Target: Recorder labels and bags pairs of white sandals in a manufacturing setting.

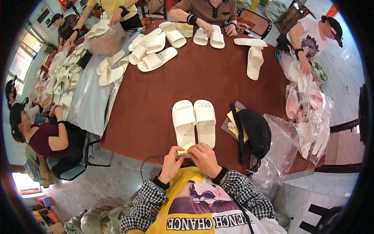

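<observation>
At the table's near edge, my left hand [170,164] and my right hand [205,160] are close together. Both sets of fingers pinch a small yellow piece of paper, perhaps a pad of labels [184,149]; its exact kind is hard to make out. Just beyond my hands a pair of white slide slippers lies side by side, toes pointing away: the left slipper [184,119] and the right slipper [205,117]. My hands partly overlap the heel ends of the slippers in view.
The brown-covered table [148,113] also holds a black bag [255,132] and yellow paper [238,124] on the right. Clear plastic bags [272,152] cover the right edge. White slippers [157,58] lie across the far side, where people work. A slipper-laden table [87,89] stands left.
</observation>
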Motion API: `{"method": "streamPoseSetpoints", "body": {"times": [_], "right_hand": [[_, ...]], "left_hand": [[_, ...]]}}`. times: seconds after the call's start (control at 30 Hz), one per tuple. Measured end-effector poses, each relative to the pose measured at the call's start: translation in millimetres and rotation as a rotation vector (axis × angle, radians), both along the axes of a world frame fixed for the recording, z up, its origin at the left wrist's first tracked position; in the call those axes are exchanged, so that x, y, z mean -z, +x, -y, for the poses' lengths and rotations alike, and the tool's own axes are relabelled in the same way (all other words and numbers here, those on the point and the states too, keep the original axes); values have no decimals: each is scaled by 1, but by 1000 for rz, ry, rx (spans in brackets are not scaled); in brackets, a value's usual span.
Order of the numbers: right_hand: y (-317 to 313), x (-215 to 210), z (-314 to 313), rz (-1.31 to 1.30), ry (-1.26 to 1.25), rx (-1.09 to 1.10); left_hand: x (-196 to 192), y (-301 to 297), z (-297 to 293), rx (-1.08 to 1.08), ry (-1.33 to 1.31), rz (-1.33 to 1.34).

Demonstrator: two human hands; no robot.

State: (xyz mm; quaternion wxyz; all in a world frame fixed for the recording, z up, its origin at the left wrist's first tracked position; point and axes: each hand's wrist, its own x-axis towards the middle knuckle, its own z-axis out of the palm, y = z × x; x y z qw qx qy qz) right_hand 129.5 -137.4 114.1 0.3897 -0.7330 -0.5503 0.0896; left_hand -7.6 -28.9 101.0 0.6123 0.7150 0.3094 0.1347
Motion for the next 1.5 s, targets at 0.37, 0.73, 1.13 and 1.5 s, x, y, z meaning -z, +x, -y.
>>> {"method": "streamPoseSetpoints", "body": {"times": [0.37,0.73,1.13,1.5], "right_hand": [[5,0,4,-150,-12,1],[108,64,4,-196,-371,108],[112,75,-17,28,-510,57],[109,81,-21,87,-555,146]], "left_hand": [[3,1,-2,-5,-38,-39],[41,-28,-36,-368,-264,131],[62,-55,-35,-564,-436,112],[66,-53,-37,-559,-415,110]]}}
